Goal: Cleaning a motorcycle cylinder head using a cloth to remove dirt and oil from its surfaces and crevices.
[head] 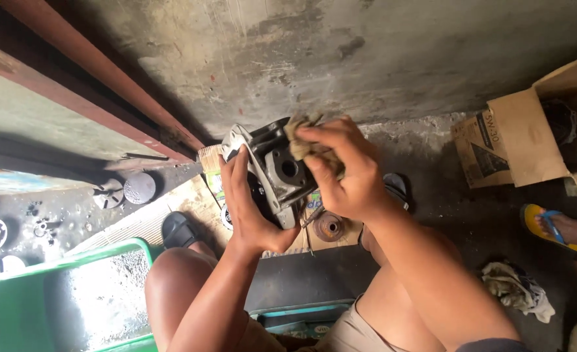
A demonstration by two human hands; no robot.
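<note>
My left hand (pixel 249 208) grips a dark grey metal engine part (pixel 276 166) from below and holds it up in front of me. The part has a flat face with a round hole in it. My right hand (pixel 344 173) presses a crumpled tan rag (pixel 304 140) against the top of that part. Both hands are raised above my bare knees. The back side of the part is hidden by my palms.
A green plastic tub (pixel 21 300) with wet grit sits at the lower left. Round metal pieces (pixel 138 188) lie on the dark floor. A rusty round part (pixel 329 227) rests on cardboard below my hands. An open cardboard box (pixel 543 124), another person's sandalled foot (pixel 559 228) and a dirty cloth (pixel 516 290) are at the right.
</note>
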